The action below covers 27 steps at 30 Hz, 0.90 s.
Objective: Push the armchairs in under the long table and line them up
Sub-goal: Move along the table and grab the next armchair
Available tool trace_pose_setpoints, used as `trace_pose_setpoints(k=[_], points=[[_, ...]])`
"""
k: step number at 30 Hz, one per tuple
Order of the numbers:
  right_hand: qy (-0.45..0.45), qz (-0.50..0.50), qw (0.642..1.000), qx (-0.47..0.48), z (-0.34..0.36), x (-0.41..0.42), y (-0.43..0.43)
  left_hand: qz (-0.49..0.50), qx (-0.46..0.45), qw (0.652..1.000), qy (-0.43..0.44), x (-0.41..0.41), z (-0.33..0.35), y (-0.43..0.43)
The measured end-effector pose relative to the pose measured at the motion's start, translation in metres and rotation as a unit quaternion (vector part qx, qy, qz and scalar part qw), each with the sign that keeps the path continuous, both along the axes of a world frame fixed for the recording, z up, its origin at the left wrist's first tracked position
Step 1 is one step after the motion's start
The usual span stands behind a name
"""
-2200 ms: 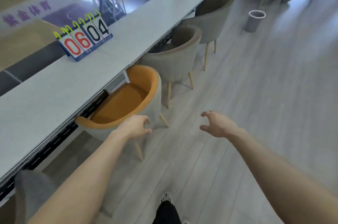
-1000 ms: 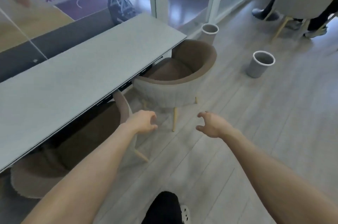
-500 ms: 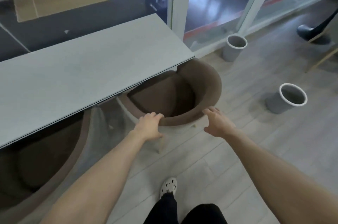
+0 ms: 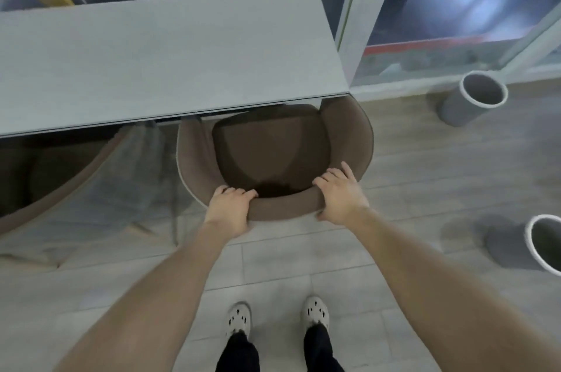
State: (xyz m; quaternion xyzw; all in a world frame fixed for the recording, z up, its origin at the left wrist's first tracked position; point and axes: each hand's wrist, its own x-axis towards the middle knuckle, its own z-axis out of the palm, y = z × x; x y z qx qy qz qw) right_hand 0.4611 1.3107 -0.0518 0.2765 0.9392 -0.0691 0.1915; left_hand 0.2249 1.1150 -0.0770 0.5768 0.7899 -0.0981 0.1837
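A brown armchair (image 4: 273, 147) stands at the right end of the long grey table (image 4: 164, 59), its front tucked under the table edge and its curved back toward me. My left hand (image 4: 231, 208) grips the top of the backrest on the left. My right hand (image 4: 340, 194) grips the same rim on the right. A second brown armchair (image 4: 69, 177) sits to the left, partly under the table and blurred.
Two grey round bins stand on the floor to the right, one near the glass wall (image 4: 473, 98) and one at the frame's right edge (image 4: 543, 242). A glass partition with a white post (image 4: 352, 22) runs behind the table. My feet in white shoes (image 4: 239, 320) stand on pale floorboards.
I walked along the table past the orange and other chairs to the end chair. Both hands went from open in the air to gripping its backrest, and I now stand squarely behind it.
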Motion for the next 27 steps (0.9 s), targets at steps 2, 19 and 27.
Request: trace_pose_setpoints(k=[2, 19, 27], points=[[0.002, 0.010, 1.000, 0.003, -0.003, -0.005, 0.003, 0.007, 0.006, 1.000, -0.004, -0.001, 0.000, -0.002], [-0.001, 0.014, 1.000, -0.008, -0.003, 0.043, -0.112, 0.010, -0.005, 1.000, -0.006, 0.047, 0.009, -0.109], [0.004, 0.001, 1.000, -0.003, -0.008, 0.058, -0.143, -0.001, 0.018, 1.000, 0.000, 0.060, 0.004, -0.139]])
